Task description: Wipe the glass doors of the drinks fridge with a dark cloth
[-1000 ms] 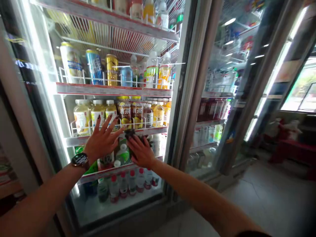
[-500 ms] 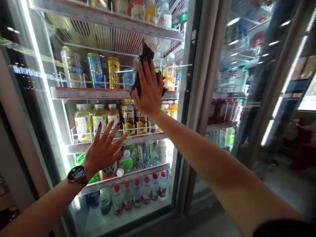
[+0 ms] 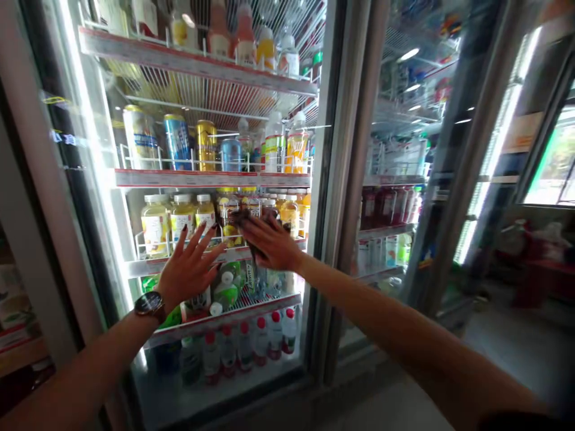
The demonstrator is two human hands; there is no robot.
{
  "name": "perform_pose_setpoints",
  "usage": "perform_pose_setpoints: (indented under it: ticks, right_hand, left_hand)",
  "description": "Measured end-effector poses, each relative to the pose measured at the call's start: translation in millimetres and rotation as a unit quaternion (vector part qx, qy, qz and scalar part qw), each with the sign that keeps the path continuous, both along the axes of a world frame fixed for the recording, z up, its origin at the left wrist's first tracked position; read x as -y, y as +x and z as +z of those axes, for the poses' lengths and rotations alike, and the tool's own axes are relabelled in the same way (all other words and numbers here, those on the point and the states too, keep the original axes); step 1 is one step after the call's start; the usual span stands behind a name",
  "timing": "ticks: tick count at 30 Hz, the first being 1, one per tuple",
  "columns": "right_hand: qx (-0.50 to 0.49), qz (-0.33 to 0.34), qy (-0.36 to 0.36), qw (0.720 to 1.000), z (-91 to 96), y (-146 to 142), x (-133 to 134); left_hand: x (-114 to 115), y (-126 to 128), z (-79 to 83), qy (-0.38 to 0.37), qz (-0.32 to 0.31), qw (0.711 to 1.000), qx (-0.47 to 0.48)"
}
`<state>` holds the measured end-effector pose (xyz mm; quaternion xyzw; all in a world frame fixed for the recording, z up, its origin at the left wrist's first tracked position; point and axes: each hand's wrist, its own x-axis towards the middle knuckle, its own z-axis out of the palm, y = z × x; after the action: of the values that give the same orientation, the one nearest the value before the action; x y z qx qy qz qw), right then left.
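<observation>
I face the glass door (image 3: 314, 149) of a lit drinks fridge. My left hand (image 3: 191, 269), with a watch on its wrist, lies flat on the glass with fingers spread, level with the middle shelf. My right hand (image 3: 269, 242) presses a dark cloth (image 3: 245, 221) against the glass just to the right of it, fingers stretched over the cloth. Behind the glass stand cans (image 3: 177, 140), yellow juice bottles (image 3: 168, 218) and small water bottles (image 3: 260, 341).
A second fridge door (image 3: 399, 167) with a tall metal frame (image 3: 354, 179) stands to the right. Farther right are a tiled floor (image 3: 507, 353), a bright window (image 3: 552, 161) and a red object on the floor.
My right hand swept the cloth from mid-height up to the top shelf level, then came back down beside my left hand. The left hand stayed flat on the glass.
</observation>
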<state>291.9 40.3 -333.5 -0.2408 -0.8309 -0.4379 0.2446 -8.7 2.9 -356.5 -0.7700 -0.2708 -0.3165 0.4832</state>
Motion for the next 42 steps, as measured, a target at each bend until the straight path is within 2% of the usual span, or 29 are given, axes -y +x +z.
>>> perform_pose_setpoints:
  ticks: [2, 3, 4, 5, 6, 7, 8, 10, 12, 14, 15, 16, 17, 18, 19, 20, 22, 25, 26, 27, 28, 29, 31, 36, 38, 40, 42]
  right_hand:
    - [-0.084, -0.020, 0.060, 0.994, 71.5, 3.2, -7.5]
    - [-0.132, -0.022, 0.086, 0.987, 100.3, 0.9, -11.2]
    - [-0.183, -0.022, 0.107, 0.977, 121.5, -3.9, -14.4]
    - [-0.233, -0.021, 0.122, 0.965, 133.5, -10.6, -16.9]
    - [-0.277, -0.021, 0.129, 0.952, 136.0, -18.5, -18.3]
    - [-0.308, -0.021, 0.131, 0.942, 128.8, -26.6, -18.3]
    - [-0.322, -0.022, 0.128, 0.938, 112.9, -34.0, -16.8]
    - [-0.304, -0.027, 0.103, 0.947, 59.6, -43.8, -9.9]
    - [-0.256, -0.037, 0.058, 0.964, -11.1, -43.6, -0.5]
    - [-0.196, -0.040, 0.009, 0.980, -82.0, -32.3, 6.9]
    - [-0.152, -0.031, -0.011, 0.988, -111.2, -22.9, 8.5]
    - [-0.099, -0.014, -0.025, 0.995, -132.9, -11.6, 8.3]
    - [-0.045, 0.009, -0.032, 0.998, -145.0, 0.9, 6.4]
    - [0.005, 0.031, -0.032, 0.999, -146.3, 14.0, 3.1]
    - [0.042, 0.048, -0.027, 0.998, -136.4, 26.8, -1.2]
    - [0.059, 0.055, -0.016, 0.997, -116.4, 38.6, -5.8]
    - [0.027, 0.040, 0.018, 0.999, -54.3, 56.6, -14.8]
    - [-0.141, -0.010, 0.089, 0.986, 45.7, 63.2, -25.7]
    - [-0.205, -0.022, 0.111, 0.972, 68.3, 59.4, -28.6]
    - [-0.263, -0.028, 0.129, 0.956, 81.9, 53.2, -30.6]
    - [-0.312, -0.032, 0.142, 0.939, 85.8, 45.1, -31.5]
    - [-0.347, -0.035, 0.147, 0.925, 80.1, 36.1, -31.0]
    - [-0.369, -0.033, 0.139, 0.918, 44.2, 19.1, -25.6]
    - [-0.294, -0.017, 0.093, 0.951, -102.0, -4.0, -5.2]
    - [-0.294, -0.023, 0.092, 0.951, -144.5, -11.9, -1.0]
    - [-0.312, -0.026, 0.076, 0.947, -161.6, -20.6, 3.4]
    - [-0.312, -0.013, 0.028, 0.949, -149.1, -24.5, 12.1]
  left_hand:
    - [-0.5, 0.7, -0.9, 0.007, 0.003, 1.000, -0.001]
    - [-0.7, 1.1, -1.3, 0.009, 0.007, 1.000, -0.002]
    - [-1.0, 1.6, -1.6, 0.012, 0.011, 1.000, -0.003]
    - [-1.2, 2.2, -1.8, 0.015, 0.014, 1.000, -0.005]
    - [-1.4, 2.7, -1.8, 0.018, 0.016, 1.000, -0.006]
    - [-1.6, 3.2, -1.7, 0.021, 0.017, 1.000, -0.007]
    - [-1.8, 3.5, -1.6, 0.023, 0.017, 1.000, -0.008]
    - [-2.2, 3.6, -1.4, 0.022, 0.019, 1.000, -0.009]
    - [-2.4, 3.0, -1.5, 0.014, 0.021, 1.000, -0.007]
    - [-2.2, 2.0, -1.9, 0.007, 0.021, 1.000, -0.005]
    - [-1.9, 1.5, -2.0, 0.004, 0.020, 1.000, -0.005]
    - [-1.6, 1.2, -1.9, 0.003, 0.019, 1.000, -0.005]
    - [-1.2, 1.0, -1.7, 0.003, 0.018, 1.000, -0.005]
    - [-0.9, 0.9, -1.3, 0.004, 0.017, 1.000, -0.007]
    - [-0.7, 1.0, -0.9, 0.006, 0.016, 1.000, -0.008]
    - [-0.6, 1.2, -0.6, 0.009, 0.014, 1.000, -0.008]
    - [-0.7, 1.7, -0.3, 0.015, 0.013, 1.000, -0.007]
    - [-1.8, 2.6, -1.5, 0.020, 0.016, 1.000, -0.009]
    - [-2.3, 2.9, -2.0, 0.021, 0.017, 1.000, -0.010]
    - [-2.7, 3.3, -2.5, 0.021, 0.018, 1.000, -0.011]
    - [-3.0, 3.6, -2.8, 0.021, 0.019, 1.000, -0.011]
    - [-3.2, 4.0, -2.9, 0.021, 0.019, 1.000, -0.012]
    - [-3.2, 4.3, -2.4, 0.024, 0.020, 0.999, -0.012]
    - [-4.5, 3.4, -2.9, 0.027, 0.025, 0.999, -0.014]
    - [-6.8, 4.3, -5.2, 0.025, 0.028, 0.999, -0.013]
    - [-6.9, 6.4, -6.0, 0.020, 0.029, 0.999, -0.008]
    - [0.9, 7.2, -0.7, 0.006, 0.029, 1.000, -0.001]
